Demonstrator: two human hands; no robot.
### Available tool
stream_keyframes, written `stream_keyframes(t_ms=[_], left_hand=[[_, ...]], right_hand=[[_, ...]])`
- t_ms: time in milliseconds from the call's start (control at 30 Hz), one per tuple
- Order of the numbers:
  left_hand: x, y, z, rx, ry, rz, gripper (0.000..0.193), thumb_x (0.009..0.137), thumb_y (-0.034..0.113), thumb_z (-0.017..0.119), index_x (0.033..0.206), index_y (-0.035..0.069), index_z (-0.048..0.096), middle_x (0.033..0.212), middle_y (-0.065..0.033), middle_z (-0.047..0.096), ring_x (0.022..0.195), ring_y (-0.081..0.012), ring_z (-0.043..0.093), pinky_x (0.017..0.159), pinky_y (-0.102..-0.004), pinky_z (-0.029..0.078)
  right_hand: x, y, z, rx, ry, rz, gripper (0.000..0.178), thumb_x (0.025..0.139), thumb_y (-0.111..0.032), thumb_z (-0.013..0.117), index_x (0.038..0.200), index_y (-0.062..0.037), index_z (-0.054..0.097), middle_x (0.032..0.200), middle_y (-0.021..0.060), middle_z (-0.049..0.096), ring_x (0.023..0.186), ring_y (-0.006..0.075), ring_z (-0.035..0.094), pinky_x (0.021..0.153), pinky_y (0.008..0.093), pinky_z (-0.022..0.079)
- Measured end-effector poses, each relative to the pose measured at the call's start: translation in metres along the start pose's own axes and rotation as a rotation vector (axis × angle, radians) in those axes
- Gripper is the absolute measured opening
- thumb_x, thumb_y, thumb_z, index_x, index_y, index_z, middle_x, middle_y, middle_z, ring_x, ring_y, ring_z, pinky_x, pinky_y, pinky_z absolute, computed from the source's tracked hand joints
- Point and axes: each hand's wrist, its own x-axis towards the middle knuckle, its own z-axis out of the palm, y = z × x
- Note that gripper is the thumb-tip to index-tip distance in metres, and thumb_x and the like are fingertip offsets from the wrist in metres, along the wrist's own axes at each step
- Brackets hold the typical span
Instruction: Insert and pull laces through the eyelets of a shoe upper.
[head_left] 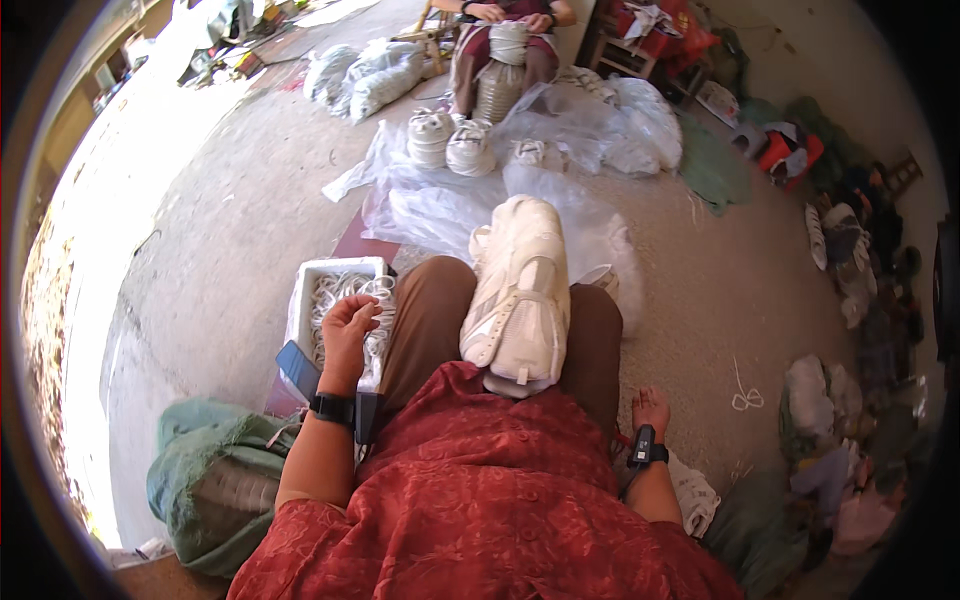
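A stack of cream shoe uppers (520,290) lies across my lap between my knees, laces not threaded through the eyelets of the top one as far as I can see. My left hand (350,335) is over a white foam box (293,315) at my left thigh, thumb and fingertips pinched together; whatever they hold is too small to make out. Inside the box is a tangle of white shoelaces (330,292). Low beside my right hip is my right hand (651,410), fingers apart and seemingly holding nothing, close to a white shoe upper (692,492) on the floor.
Ahead, more white shoe uppers (470,150) stand on clear plastic sheeting (430,215). Behind them another person (490,60) sits with a stack of uppers. A green mesh sack (200,480) sits at my left. Shoes and bags (850,260) lie along the right wall; a loose lace (746,396) is on the floor.
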Motion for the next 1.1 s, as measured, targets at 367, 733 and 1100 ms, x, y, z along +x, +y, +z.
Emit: stream_keyframes(t_ms=[367, 733, 1100], left_hand=[[0.026, -0.124, -0.137, 0.041, 0.257, -0.494, 0.015, 0.08, 0.004, 0.061, 0.095, 0.004, 0.058, 0.081, -0.005, 0.062, 0.07, -0.0136, 0.062, 0.059, -0.0236, 0.052], [0.076, -0.229, -0.168, 0.406, 0.446, -0.42, 0.01, 0.08, 0.005, 0.057, 0.085, 0.0, 0.064, 0.065, -0.0049, 0.061, 0.05, -0.0113, 0.057, 0.047, -0.0235, 0.045], [0.087, -0.208, -0.134, 1.134, 0.334, -0.409, 0.017, 0.072, 0.021, 0.063, 0.083, 0.011, 0.07, 0.082, -0.0153, 0.067, 0.077, -0.0313, 0.064, 0.072, -0.0391, 0.051]], right_hand=[[-0.012, -0.001, 0.04, -0.177, -0.108, -0.048, 0.024, 0.086, -0.009, 0.056, 0.108, -0.0003, 0.051, 0.097, 0.009, 0.056, 0.087, 0.0203, 0.058, 0.082, 0.0325, 0.048], [-0.015, -0.011, 0.047, -0.324, -0.24, -0.077, 0.016, 0.084, -0.005, 0.053, 0.099, -0.0008, 0.056, 0.095, 0.009, 0.058, 0.087, 0.0207, 0.057, 0.083, 0.0362, 0.048], [-0.03, -0.007, 0.073, -0.461, -0.224, 0.226, 0.028, 0.09, -0.021, 0.043, 0.101, -0.0033, 0.06, 0.098, 0.0107, 0.064, 0.085, 0.0225, 0.063, 0.078, 0.0335, 0.05]])
